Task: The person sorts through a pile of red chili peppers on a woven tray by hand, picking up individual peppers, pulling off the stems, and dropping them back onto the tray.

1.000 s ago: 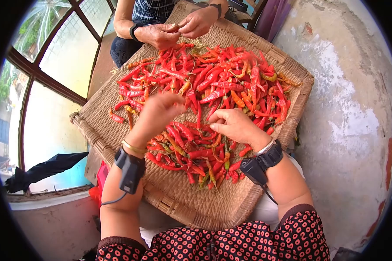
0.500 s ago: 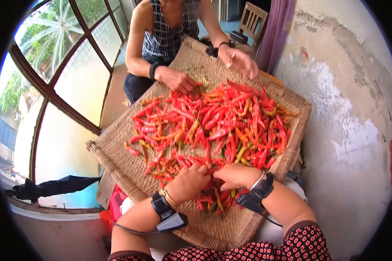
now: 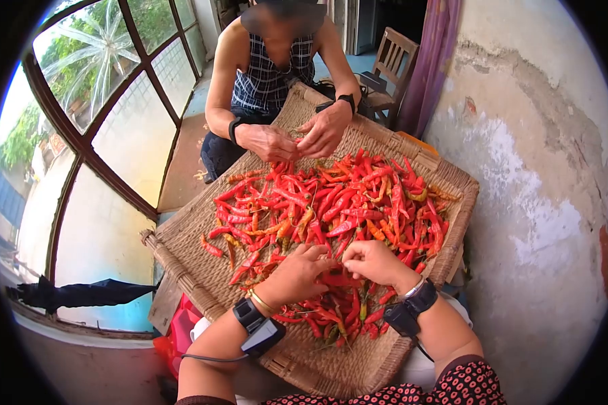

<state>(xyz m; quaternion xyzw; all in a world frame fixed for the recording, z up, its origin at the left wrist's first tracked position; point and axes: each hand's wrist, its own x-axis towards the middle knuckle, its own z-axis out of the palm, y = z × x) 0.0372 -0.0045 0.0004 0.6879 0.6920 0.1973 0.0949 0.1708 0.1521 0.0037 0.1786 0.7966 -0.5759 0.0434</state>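
Here we see red peppers [image 3: 341,202] heaped on a woven tray [image 3: 186,229], crowding its right rim but leaving bare weave along the left and near edges, while over them our left hand [image 3: 297,273] curves and our right hand [image 3: 375,262] bunches its fingers, and we cannot tell what either grips.

No readable text, labels, or numbers

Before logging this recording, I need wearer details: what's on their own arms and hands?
Left hand bare, its wrist wearing a gold-toned bangle, black strap and cabled boxy device. Right hand likewise, with a silvery bangle. Dark sleeve with pinkish rings.
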